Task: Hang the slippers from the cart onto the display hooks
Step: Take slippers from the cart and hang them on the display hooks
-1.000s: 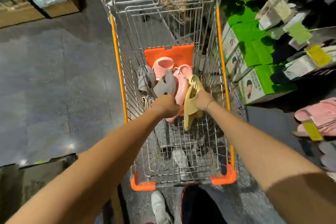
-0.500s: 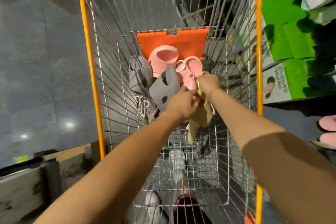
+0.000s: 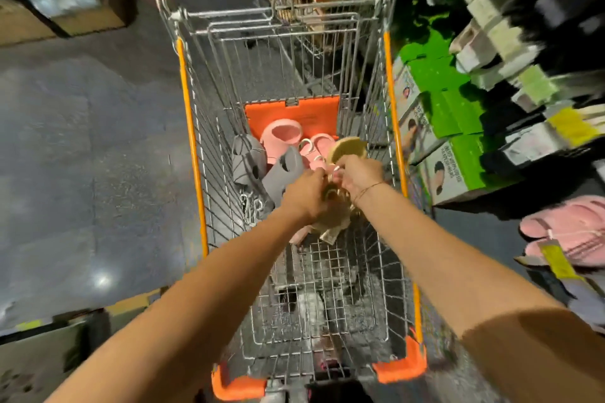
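— Pulled back from half a second ago: orange-trimmed wire shopping cart whole in the head view again, both hands risen a little above the pile.

— Grip?

— Left hand curled round the lower part of the pale yellow rubber slippers, right hand pinching higher up; exact finger contact blurred, cannot tell finer.

— Lie of the pair?

— Long axis roughly twelve to six, toe end poking out at twelve o'clock of the right hand, heel end hanging toward six beneath the left wrist.

— Rest of the stock?

— Grey rubber clogs at ten o'clock of the left hand, pink rubber slippers at twelve, against the orange flap.

— Hooks?

— None clearly seen; pink fluffy slippers on display at three o'clock, so probably a swing rightward, right hand nearer.
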